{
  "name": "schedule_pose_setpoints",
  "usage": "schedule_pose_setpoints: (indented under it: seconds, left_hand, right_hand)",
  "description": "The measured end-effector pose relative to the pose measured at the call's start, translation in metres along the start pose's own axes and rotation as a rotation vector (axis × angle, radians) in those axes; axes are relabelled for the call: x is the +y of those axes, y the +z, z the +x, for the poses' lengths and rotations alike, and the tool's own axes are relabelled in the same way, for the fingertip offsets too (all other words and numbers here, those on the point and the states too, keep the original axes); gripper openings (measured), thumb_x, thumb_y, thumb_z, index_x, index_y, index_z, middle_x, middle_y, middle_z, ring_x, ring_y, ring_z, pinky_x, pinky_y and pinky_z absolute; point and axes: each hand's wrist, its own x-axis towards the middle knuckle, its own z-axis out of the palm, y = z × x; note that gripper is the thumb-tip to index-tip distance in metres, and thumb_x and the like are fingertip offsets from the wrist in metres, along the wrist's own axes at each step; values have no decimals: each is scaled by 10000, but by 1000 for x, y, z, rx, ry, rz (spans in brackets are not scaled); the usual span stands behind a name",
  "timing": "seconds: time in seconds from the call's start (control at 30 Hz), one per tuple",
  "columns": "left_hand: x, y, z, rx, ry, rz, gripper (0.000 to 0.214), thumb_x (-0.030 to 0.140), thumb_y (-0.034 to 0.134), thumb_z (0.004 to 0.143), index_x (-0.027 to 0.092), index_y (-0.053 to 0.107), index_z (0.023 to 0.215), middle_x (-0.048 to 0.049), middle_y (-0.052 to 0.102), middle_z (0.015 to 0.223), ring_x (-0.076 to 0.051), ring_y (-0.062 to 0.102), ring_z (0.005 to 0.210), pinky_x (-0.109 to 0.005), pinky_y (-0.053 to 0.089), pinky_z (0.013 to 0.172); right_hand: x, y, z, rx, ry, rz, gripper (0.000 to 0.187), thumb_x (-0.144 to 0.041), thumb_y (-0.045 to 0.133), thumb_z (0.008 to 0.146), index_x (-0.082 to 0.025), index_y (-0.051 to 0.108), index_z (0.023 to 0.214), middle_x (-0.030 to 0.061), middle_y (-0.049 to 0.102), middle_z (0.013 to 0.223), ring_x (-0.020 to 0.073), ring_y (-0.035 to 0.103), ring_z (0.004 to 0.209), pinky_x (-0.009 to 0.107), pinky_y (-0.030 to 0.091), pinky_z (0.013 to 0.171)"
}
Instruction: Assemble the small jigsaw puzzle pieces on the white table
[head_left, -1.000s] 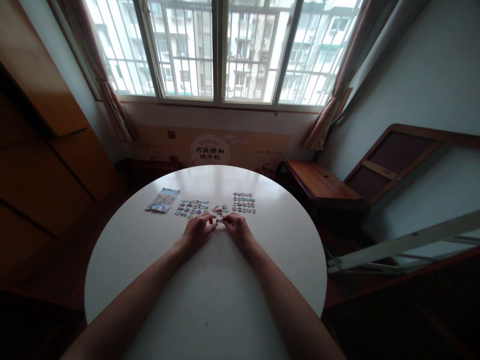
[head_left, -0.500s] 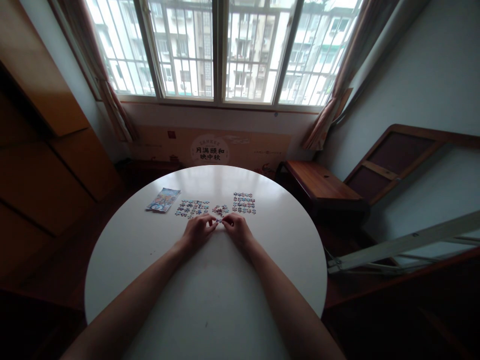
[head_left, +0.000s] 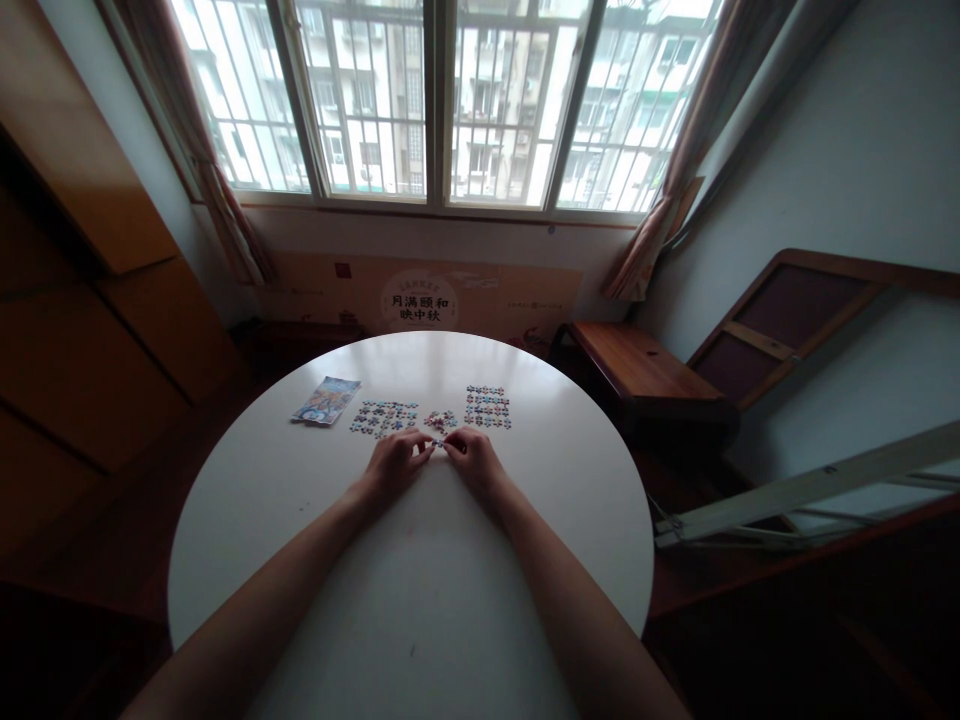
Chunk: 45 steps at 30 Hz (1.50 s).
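My left hand and my right hand meet near the middle of the white round table. Between their fingertips is a small jigsaw puzzle piece, pinched from both sides; whether it is one piece or two joined ones is too small to tell. Just beyond the fingers lies a small loose heap of puzzle pieces. Spread-out pieces lie past my left hand, partly hidden by it. Past my right hand, more pieces are laid out in rows.
A picture packet lies flat on the table at the left. Beyond the table's right edge stands a wooden bench. Orange-brown cabinets line the left side, and a barred window fills the far wall.
Both hands stay in nearly the same place, with only a slight shift of the fingers around the puzzle piece. The laid-out pieces and the packet have not moved.
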Motion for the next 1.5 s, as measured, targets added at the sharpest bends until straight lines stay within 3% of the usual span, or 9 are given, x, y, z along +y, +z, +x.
schedule_pose_setpoints:
  seconds: [1.5]
  left_hand:
    - [-3,1,0,-33,9,-18,165,302,554,823,210,673,892,-2,674,805,-116,577,663,-207,411,641]
  right_hand:
    - [4,2,0,-24,-5,3,85,-152,585,777,-153,669,772,23,604,733,122,537,673,226,411,655]
